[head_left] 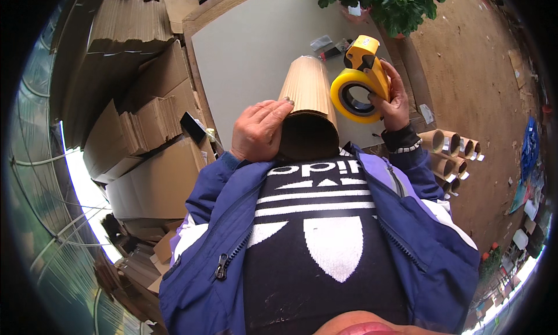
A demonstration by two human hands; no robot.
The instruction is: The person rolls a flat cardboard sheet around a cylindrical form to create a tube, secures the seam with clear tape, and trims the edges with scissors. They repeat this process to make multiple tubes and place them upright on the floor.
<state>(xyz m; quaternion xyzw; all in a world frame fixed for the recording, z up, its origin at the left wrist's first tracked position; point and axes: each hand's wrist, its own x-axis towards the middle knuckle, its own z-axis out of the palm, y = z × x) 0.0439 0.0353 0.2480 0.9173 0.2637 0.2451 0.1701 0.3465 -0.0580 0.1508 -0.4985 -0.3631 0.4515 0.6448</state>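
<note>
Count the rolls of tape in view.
1: a yellow ring-shaped roll of tape, in the yellow-and-black dispenser held by the right hand, right of the brown ridged cardboard tube the left hand touches. Others may be hidden behind the stacked brown cardboard.

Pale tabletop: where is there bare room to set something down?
The widest bare patch of the pale tabletop lies beyond the left hand, bordered by the cardboard tube and the wooden rim. It is crowded right of the tube, around the tape dispenser, right hand and leafy plant.
</note>
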